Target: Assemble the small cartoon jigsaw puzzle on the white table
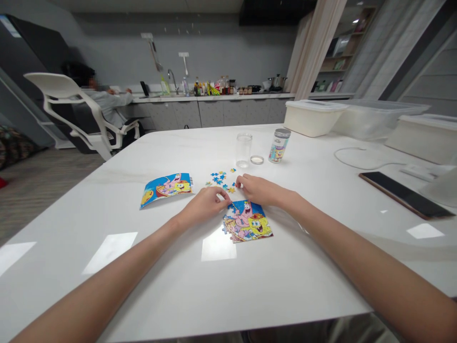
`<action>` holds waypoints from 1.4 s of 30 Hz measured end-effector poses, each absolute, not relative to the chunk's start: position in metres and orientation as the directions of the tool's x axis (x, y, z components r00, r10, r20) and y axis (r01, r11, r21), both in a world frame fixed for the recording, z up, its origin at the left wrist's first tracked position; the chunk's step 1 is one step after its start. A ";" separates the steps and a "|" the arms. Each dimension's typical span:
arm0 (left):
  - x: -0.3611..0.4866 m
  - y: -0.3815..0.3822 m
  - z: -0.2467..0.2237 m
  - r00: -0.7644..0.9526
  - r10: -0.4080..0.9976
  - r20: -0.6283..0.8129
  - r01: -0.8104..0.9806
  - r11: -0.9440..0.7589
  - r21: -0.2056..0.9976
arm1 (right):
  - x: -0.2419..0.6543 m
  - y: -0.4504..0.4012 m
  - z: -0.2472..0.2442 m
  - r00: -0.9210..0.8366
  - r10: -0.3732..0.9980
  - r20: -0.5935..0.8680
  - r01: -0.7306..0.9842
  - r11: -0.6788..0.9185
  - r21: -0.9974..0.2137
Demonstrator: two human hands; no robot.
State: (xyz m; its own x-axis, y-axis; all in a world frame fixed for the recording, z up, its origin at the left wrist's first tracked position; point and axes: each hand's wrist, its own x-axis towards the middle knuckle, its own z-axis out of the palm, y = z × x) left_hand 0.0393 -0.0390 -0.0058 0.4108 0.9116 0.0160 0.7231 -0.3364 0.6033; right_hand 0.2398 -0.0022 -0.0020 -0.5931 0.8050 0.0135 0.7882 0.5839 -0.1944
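Left hand (pixel 204 206) beside right hand (pixel 262 190), perhaps pinching

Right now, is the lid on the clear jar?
No, the round lid lies flat beside the clear jar, whose top stands open.

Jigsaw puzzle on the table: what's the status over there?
Left hand, right hand at the top edge of the part-built SpongeBob jigsaw. Loose pieces just beyond. Picture sheet to the left.
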 end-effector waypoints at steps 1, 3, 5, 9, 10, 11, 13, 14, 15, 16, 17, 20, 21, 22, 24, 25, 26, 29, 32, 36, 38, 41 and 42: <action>0.039 -0.040 -0.006 0.425 0.904 0.042 0.720 -0.366 0.590 | 0.240 -0.001 -0.003 -0.597 0.802 0.022 0.784 0.589 -0.198; 0.036 -0.043 -0.006 0.473 0.874 0.108 0.717 -0.453 0.530 | 0.241 0.000 -0.005 -0.605 0.795 0.038 0.773 0.598 -0.212; 0.029 -0.045 -0.006 0.549 0.820 0.164 0.720 -0.563 0.407 | 0.242 0.001 -0.006 -0.608 0.793 0.038 0.768 0.600 -0.225; 0.013 -0.045 -0.011 0.656 0.730 0.193 0.714 -0.683 0.155 | 0.245 0.001 -0.003 -0.615 0.788 0.010 0.762 0.599 -0.246; 0.010 -0.045 -0.011 0.667 0.715 0.211 0.707 -0.696 0.125 | 0.246 0.001 -0.001 -0.624 0.781 0.021 0.751 0.607 -0.260; 0.008 -0.044 -0.012 0.678 0.696 0.235 0.696 -0.711 0.101 | 0.247 0.002 0.001 -0.638 0.769 0.044 0.731 0.622 -0.279; 0.007 -0.044 -0.012 0.715 0.642 0.276 0.654 -0.754 0.060 | 0.249 0.001 0.008 -0.679 0.729 0.093 0.672 0.667 -0.320; 0.006 -0.044 -0.011 0.742 0.607 0.283 0.623 -0.781 0.040 | 0.250 0.001 0.012 -0.709 0.698 0.100 0.636 0.694 -0.338; 0.006 -0.044 -0.011 0.772 0.570 0.282 0.588 -0.809 0.024 | 0.251 0.000 0.017 -0.740 0.667 0.088 0.601 0.714 -0.358; 0.007 -0.044 -0.009 0.800 0.533 0.276 0.550 -0.835 0.016 | 0.251 -0.001 0.020 -0.773 0.632 0.064 0.566 0.731 -0.381; 0.007 -0.044 -0.008 0.824 0.499 0.267 0.514 -0.858 0.017 | 0.252 -0.002 0.024 -0.794 0.606 0.043 0.541 0.739 -0.401; 0.007 -0.044 -0.006 0.861 0.441 0.251 0.440 -0.896 0.065 | 0.252 -0.006 0.029 -0.845 0.535 -0.016 0.483 0.749 -0.454; 0.007 -0.044 -0.005 0.865 0.436 0.248 0.429 -0.899 0.083 | 0.252 -0.006 0.028 -0.853 0.520 -0.037 0.475 0.746 -0.467; 0.008 -0.044 -0.005 0.867 0.435 0.245 0.424 -0.900 0.098 | 0.252 -0.007 0.028 -0.856 0.513 -0.061 0.476 0.737 -0.481; 0.008 -0.044 -0.004 0.866 0.441 0.235 0.425 -0.898 0.116 | 0.252 -0.006 0.025 -0.845 0.523 -0.117 0.502 0.698 -0.510; 0.008 -0.044 -0.004 0.866 0.444 0.229 0.428 -0.896 0.120 | 0.252 -0.006 0.024 -0.834 0.532 -0.146 0.521 0.671 -0.527; 0.008 -0.044 -0.004 0.867 0.446 0.223 0.429 -0.895 0.123 | 0.253 -0.005 0.023 -0.823 0.540 -0.173 0.538 0.645 -0.543; 0.007 -0.044 -0.005 0.869 0.447 0.211 0.432 -0.895 0.113 | 0.255 -0.004 0.021 -0.803 0.554 -0.222 0.567 0.593 -0.572; 0.007 -0.044 -0.006 0.869 0.457 0.193 0.447 -0.890 0.092 | 0.255 -0.004 0.022 -0.793 0.563 -0.234 0.580 0.577 -0.575; 0.007 -0.044 -0.004 0.872 0.462 0.161 0.457 -0.887 0.070 | 0.255 -0.004 0.022 -0.778 0.578 -0.246 0.597 0.559 -0.575; 0.008 -0.044 -0.002 0.877 0.457 0.149 0.452 -0.889 0.066 | 0.255 -0.004 0.022 -0.776 0.578 -0.251 0.599 0.554 -0.577; 0.008 -0.045 -0.001 0.886 0.446 0.129 0.442 -0.895 0.060 | 0.255 -0.004 0.022 -0.774 0.580 -0.254 0.603 0.554 -0.574; 0.008 -0.045 -0.001 0.889 0.442 0.122 0.439 -0.897 0.055 | 0.255 -0.004 0.021 -0.775 0.579 -0.254 0.602 0.554 -0.575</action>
